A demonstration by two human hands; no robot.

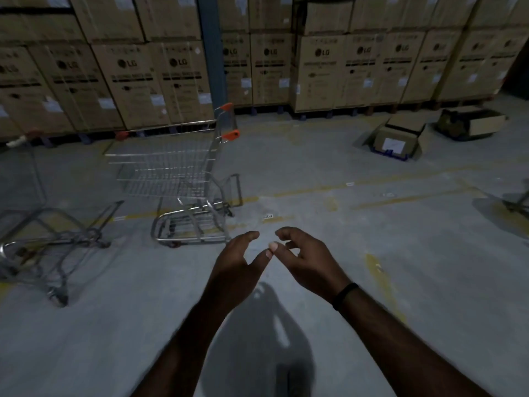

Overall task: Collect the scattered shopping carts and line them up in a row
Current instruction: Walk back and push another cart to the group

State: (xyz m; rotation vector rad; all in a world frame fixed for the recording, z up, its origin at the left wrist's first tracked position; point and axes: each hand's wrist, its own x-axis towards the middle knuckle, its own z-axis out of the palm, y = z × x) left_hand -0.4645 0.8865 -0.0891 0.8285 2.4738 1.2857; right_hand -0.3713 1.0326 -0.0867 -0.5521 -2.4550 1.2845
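Observation:
A wire shopping cart with orange handle caps stands on the concrete floor, ahead and left of my hands, its handle end facing right. A second cart stands at the far left, partly cut off by the frame edge. The wheel and frame of a third cart show at the right edge. My left hand and my right hand hang side by side in front of me, fingers loosely curled, thumbs nearly touching. Neither hand holds anything. Both are short of the middle cart's base.
Stacked cardboard boxes on pallets line the back wall, split by a blue rack post. Two opened cartons lie on the floor at the back right. Faded yellow lines cross the concrete floor.

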